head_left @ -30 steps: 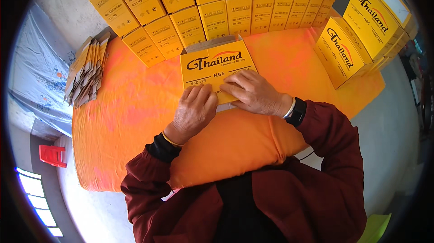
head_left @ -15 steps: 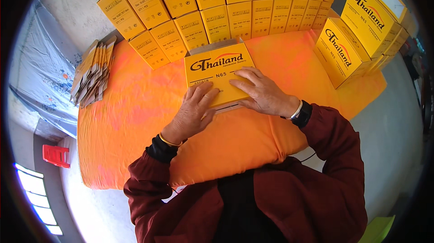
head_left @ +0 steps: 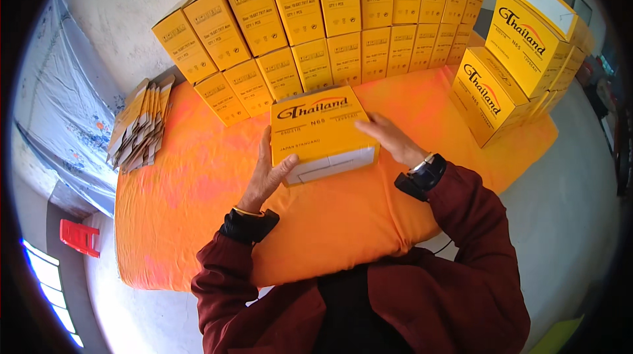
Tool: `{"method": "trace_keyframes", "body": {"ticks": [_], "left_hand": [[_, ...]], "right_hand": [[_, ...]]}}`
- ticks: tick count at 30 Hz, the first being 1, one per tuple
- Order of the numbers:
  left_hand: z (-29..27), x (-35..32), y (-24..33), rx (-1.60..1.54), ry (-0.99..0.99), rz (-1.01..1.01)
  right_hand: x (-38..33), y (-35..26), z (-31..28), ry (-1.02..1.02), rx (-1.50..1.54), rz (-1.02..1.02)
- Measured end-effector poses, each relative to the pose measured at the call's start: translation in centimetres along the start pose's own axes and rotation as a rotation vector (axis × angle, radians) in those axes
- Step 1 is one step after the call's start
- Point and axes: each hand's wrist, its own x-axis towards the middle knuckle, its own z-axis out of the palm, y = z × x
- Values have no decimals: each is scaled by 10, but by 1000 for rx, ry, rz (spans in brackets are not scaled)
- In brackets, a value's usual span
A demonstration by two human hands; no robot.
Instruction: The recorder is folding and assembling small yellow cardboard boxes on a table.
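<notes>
A yellow cardboard box (head_left: 318,131) with dark lettering lies on the orange cloth in front of me, its broad printed side facing up. Its near end shows a pale panel of folded flaps. My left hand (head_left: 268,173) grips the left side, fingers along the edge and thumb over the near corner. On the opposite side, my right hand (head_left: 393,140) presses its fingers against the right edge, closed on the box. The undersides of some fingers are hidden behind the box.
Two rows of stacked yellow boxes (head_left: 311,24) line the far edge of the orange-covered table (head_left: 198,222). Flattened cartons (head_left: 140,123) lie in a pile at the left. More boxes (head_left: 491,93) stand at the right, the top one with its lid raised. A red stool (head_left: 80,238) is on the floor.
The box's near end has come up into view, showing pale flaps. My hands have moved from its top to its left and right sides.
</notes>
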Motion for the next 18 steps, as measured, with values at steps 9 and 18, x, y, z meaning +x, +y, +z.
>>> {"method": "trace_keyframes", "body": {"ticks": [9,18], "left_hand": [[-18,-18,8,-575,-29,-74],[-32,-16,30,-433,29,199]], "right_hand": [[-24,-9,16,148,119,58],[-21,-37,36,100,281,-235]]}}
